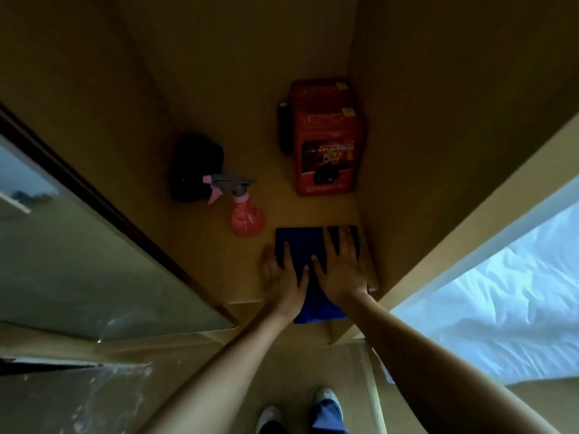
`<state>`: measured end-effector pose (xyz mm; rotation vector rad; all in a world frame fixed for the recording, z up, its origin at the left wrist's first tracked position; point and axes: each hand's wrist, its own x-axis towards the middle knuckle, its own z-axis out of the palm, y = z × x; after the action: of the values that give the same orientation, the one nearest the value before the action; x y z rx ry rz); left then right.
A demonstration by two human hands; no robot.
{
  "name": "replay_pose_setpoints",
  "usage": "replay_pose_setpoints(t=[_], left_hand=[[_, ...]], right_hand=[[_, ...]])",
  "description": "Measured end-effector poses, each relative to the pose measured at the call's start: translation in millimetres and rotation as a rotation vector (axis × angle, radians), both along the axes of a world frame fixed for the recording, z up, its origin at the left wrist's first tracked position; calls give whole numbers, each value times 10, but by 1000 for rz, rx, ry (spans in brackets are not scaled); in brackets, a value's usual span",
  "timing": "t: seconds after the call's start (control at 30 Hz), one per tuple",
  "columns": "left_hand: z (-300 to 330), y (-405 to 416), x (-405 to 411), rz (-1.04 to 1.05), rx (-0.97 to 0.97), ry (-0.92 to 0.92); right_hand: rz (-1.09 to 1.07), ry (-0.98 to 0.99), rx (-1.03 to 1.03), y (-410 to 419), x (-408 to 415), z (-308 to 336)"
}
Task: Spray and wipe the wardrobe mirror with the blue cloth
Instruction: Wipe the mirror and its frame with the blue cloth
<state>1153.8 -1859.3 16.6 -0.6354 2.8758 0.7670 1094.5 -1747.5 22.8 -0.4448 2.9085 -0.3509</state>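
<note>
A folded blue cloth [305,245] lies on the wardrobe shelf [250,286] near its front right corner, one end hanging over the edge. My left hand [283,275] rests flat on the cloth's left side with fingers straight. Beside it my right hand [341,263] presses flat on the right side, fingers spread. A pink spray bottle [246,213] with a grey and pink trigger head stands just left of and behind the cloth. The wardrobe mirror [78,252] is on the sliding door at the left, streaked and reflecting the room.
A red box [329,142] stands at the back right of the shelf, a dark slim object against its left side. A black bundle [197,167] sits behind the spray bottle. A bed with white sheets [501,292] is on the right. My feet [297,411] are below.
</note>
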Motion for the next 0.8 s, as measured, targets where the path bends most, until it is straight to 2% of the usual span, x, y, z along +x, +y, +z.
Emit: replay_pose_setpoints(t=[0.1, 0.13, 0.23, 0.33, 0.4, 0.5, 0.63, 0.8], left_hand=[[101, 9, -119, 231, 165, 82], [141, -4, -186, 316, 284, 86], [317, -84, -331, 591, 757, 28], [365, -141, -358, 589, 979, -79], [385, -136, -310, 541, 1045, -88], [396, -149, -158, 510, 1071, 18], [411, -260, 85, 433, 1046, 98], [542, -359, 422, 219, 937, 190]], right_hand=[[-355, -123, -73, -32, 35, 190], [-413, -167, -83, -46, 36, 240], [-490, -270, -183, -39, -29, 284], [-527, -343, -392, 0, -113, 321], [-536, -369, -508, 15, -93, 384], [-513, -302, -617, 16, -1, 433], [-537, -283, -863, 20, 266, 538], [-503, -171, -974, 73, 589, 557]])
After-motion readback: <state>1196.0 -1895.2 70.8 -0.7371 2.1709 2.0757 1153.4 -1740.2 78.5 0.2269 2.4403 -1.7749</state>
